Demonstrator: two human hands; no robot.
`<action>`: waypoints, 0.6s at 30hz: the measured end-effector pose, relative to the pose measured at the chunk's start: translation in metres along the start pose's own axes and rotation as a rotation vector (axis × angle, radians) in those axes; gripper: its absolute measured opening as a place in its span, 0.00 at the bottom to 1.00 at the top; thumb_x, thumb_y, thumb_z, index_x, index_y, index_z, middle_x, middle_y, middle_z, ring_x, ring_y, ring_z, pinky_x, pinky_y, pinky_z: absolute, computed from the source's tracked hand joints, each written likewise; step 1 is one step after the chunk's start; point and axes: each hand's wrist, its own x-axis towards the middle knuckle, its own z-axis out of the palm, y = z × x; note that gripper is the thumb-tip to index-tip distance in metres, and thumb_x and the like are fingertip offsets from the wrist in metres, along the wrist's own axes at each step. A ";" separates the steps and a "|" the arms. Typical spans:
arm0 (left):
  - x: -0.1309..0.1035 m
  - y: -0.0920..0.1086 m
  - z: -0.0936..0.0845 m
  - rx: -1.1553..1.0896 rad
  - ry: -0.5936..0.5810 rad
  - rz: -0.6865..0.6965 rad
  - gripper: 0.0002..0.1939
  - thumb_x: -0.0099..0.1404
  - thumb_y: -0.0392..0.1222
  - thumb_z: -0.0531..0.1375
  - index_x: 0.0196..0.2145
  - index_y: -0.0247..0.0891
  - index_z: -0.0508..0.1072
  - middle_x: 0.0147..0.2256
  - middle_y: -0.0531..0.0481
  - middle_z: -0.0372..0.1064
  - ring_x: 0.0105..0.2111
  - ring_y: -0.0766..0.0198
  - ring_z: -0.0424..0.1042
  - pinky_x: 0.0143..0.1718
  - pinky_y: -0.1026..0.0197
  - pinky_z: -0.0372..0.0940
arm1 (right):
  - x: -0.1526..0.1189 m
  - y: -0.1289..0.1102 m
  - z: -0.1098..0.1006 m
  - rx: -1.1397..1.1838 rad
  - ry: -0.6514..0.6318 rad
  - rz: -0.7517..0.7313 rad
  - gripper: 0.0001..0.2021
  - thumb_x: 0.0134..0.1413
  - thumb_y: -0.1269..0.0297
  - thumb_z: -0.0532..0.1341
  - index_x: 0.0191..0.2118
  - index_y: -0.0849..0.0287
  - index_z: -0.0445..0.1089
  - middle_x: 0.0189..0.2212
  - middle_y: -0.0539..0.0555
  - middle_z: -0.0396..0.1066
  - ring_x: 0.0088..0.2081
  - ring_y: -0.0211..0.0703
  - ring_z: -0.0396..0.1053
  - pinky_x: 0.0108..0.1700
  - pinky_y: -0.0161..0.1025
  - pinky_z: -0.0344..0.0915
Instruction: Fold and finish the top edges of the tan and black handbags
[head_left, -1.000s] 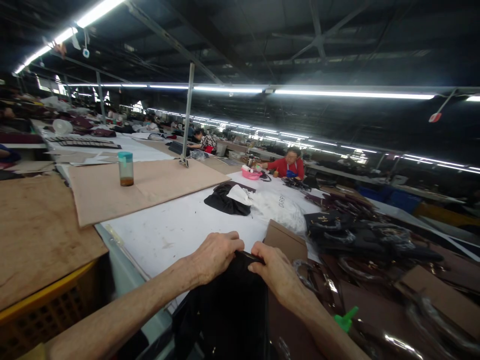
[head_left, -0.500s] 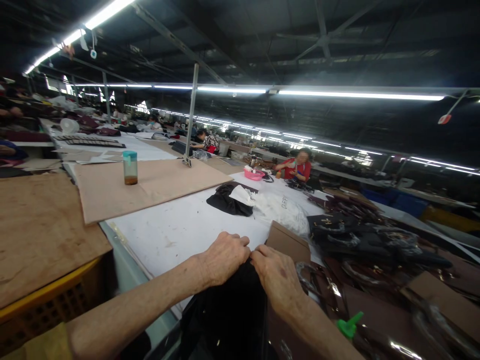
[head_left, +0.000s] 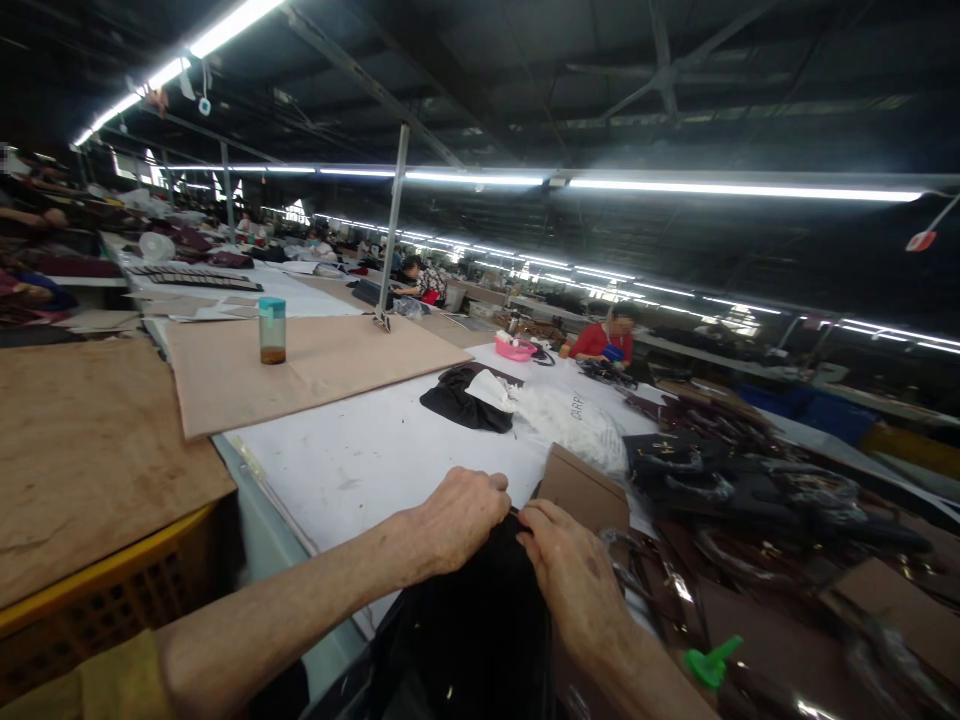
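A black bag [head_left: 480, 620] with a dark, soft surface is at the bottom centre, below both hands. My left hand [head_left: 469, 515] has its fingers curled closed on the bag's top edge. Just to its right, my right hand [head_left: 566, 560] pinches the same edge between thumb and fingers, with a small gap between the two hands. Behind them lies a white tabletop [head_left: 352, 450]. Beyond the hands, a black cloth [head_left: 465, 400] rests beside a white plastic bag [head_left: 574, 425].
Brown board [head_left: 322, 360] bears a bottle [head_left: 272, 330]. Dark handbags [head_left: 697, 480] and a green-tipped object [head_left: 712, 662] lie right. A yellow basket [head_left: 127, 590] stands left. A pink basket [head_left: 515, 348] and a person in red [head_left: 592, 340] are farther back.
The whole view has shifted, so things appear slightly farther right. My hands are a little farther apart on the black bag's edge. The person in red has bent lower.
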 end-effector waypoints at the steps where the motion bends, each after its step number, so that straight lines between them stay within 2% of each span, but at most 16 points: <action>1: 0.001 0.001 0.001 -0.002 0.007 -0.013 0.04 0.53 0.32 0.56 0.29 0.37 0.68 0.33 0.48 0.67 0.30 0.59 0.70 0.27 0.62 0.62 | 0.000 0.000 0.000 0.010 0.001 0.004 0.10 0.53 0.76 0.53 0.35 0.59 0.69 0.34 0.53 0.68 0.37 0.42 0.66 0.40 0.35 0.59; 4: 0.003 0.001 0.009 -0.051 0.050 -0.059 0.06 0.55 0.31 0.53 0.28 0.37 0.69 0.34 0.49 0.68 0.31 0.60 0.70 0.28 0.62 0.62 | 0.001 0.002 0.001 0.007 0.001 0.028 0.10 0.53 0.77 0.52 0.33 0.59 0.68 0.33 0.53 0.68 0.36 0.42 0.65 0.38 0.35 0.58; 8: 0.000 -0.002 0.021 -0.149 0.041 -0.063 0.08 0.55 0.32 0.53 0.25 0.39 0.71 0.38 0.52 0.68 0.32 0.62 0.70 0.29 0.63 0.61 | 0.002 0.004 0.000 -0.021 -0.016 0.016 0.10 0.54 0.77 0.50 0.31 0.59 0.67 0.32 0.52 0.67 0.34 0.41 0.65 0.35 0.35 0.56; 13: -0.006 -0.005 0.015 -0.092 0.092 -0.031 0.09 0.58 0.31 0.51 0.32 0.39 0.69 0.47 0.51 0.63 0.28 0.66 0.70 0.28 0.63 0.61 | 0.004 0.005 0.000 -0.012 -0.004 -0.023 0.11 0.55 0.77 0.50 0.31 0.59 0.67 0.31 0.52 0.67 0.33 0.39 0.65 0.35 0.33 0.55; 15: -0.007 -0.004 0.011 -0.070 0.094 -0.016 0.10 0.58 0.31 0.51 0.35 0.40 0.66 0.44 0.51 0.65 0.28 0.64 0.69 0.27 0.63 0.61 | 0.006 0.005 0.001 0.012 0.006 -0.020 0.11 0.55 0.76 0.50 0.30 0.59 0.68 0.30 0.51 0.66 0.32 0.38 0.64 0.34 0.33 0.55; 18: -0.008 -0.004 0.007 -0.060 0.063 -0.014 0.09 0.57 0.31 0.52 0.35 0.41 0.65 0.37 0.52 0.67 0.30 0.63 0.70 0.28 0.64 0.61 | 0.008 0.007 0.003 0.084 -0.015 -0.034 0.10 0.52 0.75 0.53 0.25 0.59 0.67 0.29 0.49 0.66 0.30 0.36 0.64 0.33 0.32 0.55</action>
